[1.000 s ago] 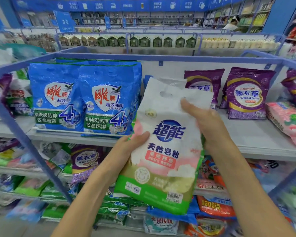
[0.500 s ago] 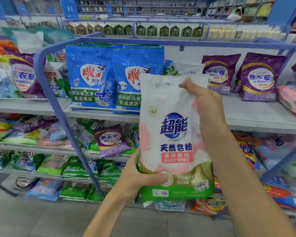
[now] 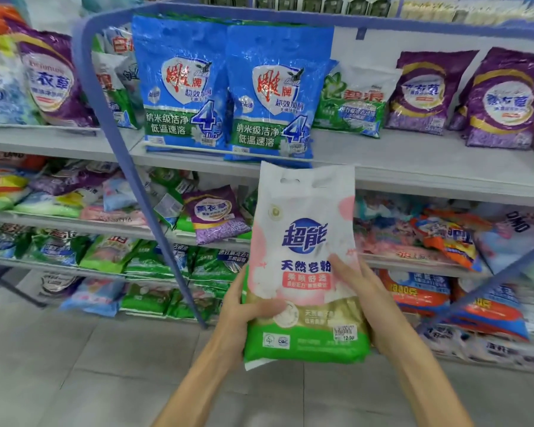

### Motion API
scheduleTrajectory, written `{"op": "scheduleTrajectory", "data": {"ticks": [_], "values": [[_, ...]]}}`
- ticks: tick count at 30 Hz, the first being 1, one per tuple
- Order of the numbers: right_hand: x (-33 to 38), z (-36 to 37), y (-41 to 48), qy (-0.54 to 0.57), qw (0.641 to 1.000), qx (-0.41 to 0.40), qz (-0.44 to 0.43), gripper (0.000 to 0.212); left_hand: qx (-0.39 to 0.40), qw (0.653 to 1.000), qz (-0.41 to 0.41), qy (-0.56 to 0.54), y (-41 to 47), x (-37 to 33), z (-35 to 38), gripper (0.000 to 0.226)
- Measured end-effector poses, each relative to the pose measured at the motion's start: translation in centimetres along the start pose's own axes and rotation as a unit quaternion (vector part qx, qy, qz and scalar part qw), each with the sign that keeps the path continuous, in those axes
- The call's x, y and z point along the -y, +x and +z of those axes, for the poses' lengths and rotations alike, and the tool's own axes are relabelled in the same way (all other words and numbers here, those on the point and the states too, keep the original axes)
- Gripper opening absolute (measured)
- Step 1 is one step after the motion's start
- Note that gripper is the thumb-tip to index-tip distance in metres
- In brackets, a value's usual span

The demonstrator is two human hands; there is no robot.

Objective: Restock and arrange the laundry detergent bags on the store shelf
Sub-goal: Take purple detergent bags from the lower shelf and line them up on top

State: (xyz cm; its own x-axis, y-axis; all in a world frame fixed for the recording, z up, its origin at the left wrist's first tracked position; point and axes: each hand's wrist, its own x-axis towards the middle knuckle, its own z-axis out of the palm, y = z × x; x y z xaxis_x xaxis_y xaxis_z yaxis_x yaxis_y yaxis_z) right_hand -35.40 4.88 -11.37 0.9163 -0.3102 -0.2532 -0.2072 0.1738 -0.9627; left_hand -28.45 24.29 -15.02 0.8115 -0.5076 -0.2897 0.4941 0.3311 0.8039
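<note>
- The white-and-green detergent bag (image 3: pixel 302 241) was held upright in the air, in front of the shelving and below the front edge of the upper shelf (image 3: pixel 413 171). It touched no shelf.
- The left grip (image 3: pixel 244 315) clasped the bag's lower left edge with its thumb across the front. The right grip (image 3: pixel 376 306) clasped the lower right side with a digit pressed on the printed face.
- Both grips were low, where the powder had settled. That probably carried the weight and kept the slack top, with its handle cut-outs, from folding over.
- The label faced the person, which would suit checking the brand before choosing a slot.
- Two blue detergent bags (image 3: pixel 225 87) stood side by side at the shelf's front edge, faces outward for shoppers.
- A green-and-white bag (image 3: pixel 352 100) stood further back beside them, then two purple bags (image 3: pixel 463 94).
- The bare shelf in front of the green-and-white bag looked like the likeliest place for this one.
- Bags on the lower shelves (image 3: pixel 111 224) lay flat in loose heaps.
</note>
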Motion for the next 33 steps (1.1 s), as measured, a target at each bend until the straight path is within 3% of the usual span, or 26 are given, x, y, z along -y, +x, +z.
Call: {"op": "scheduleTrajectory", "data": {"ticks": [5, 8, 11, 13, 17, 22, 28, 33], "values": [[-3.3, 0.8, 0.8, -0.026, 0.998, -0.047, 0.033, 0.024, -0.084, 0.996, -0.020, -0.003, 0.3, 1.4, -0.2, 0.080], [-4.8, 0.7, 1.4, -0.058, 0.994, -0.061, 0.073, 0.029, -0.101, 0.993, -0.053, -0.004, 0.9, 2.2, -0.6, 0.083], [-6.1, 0.1, 1.8, -0.028, 0.991, -0.069, 0.110, 0.033, -0.106, 0.993, -0.059, 0.003, 1.2, 3.4, -0.9, 0.067], [-6.8, -0.3, 2.1, 0.018, 0.991, -0.064, 0.115, 0.037, -0.117, 0.992, -0.052, 0.017, 1.1, 3.9, -0.8, 0.052], [-7.3, -1.0, 3.1, 0.063, 0.990, -0.017, 0.125, 0.034, -0.148, 0.988, -0.048, 0.014, 1.4, 4.6, -1.0, 0.047], [-8.7, 0.4, 5.9, 0.034, 0.989, 0.013, 0.142, 0.035, -0.190, 0.981, -0.047, 0.008, 2.4, 4.9, -3.2, 0.034], [-9.6, 5.0, 10.6, 0.012, 0.991, 0.020, 0.130, 0.027, -0.188, 0.981, -0.043, 0.008, 5.5, 2.9, -8.3, 0.051], [-9.8, 9.7, 14.9, -0.007, 0.995, 0.007, 0.097, 0.017, -0.128, 0.991, -0.043, 0.017, 9.7, 0.4, -14.1, 0.063]]}}
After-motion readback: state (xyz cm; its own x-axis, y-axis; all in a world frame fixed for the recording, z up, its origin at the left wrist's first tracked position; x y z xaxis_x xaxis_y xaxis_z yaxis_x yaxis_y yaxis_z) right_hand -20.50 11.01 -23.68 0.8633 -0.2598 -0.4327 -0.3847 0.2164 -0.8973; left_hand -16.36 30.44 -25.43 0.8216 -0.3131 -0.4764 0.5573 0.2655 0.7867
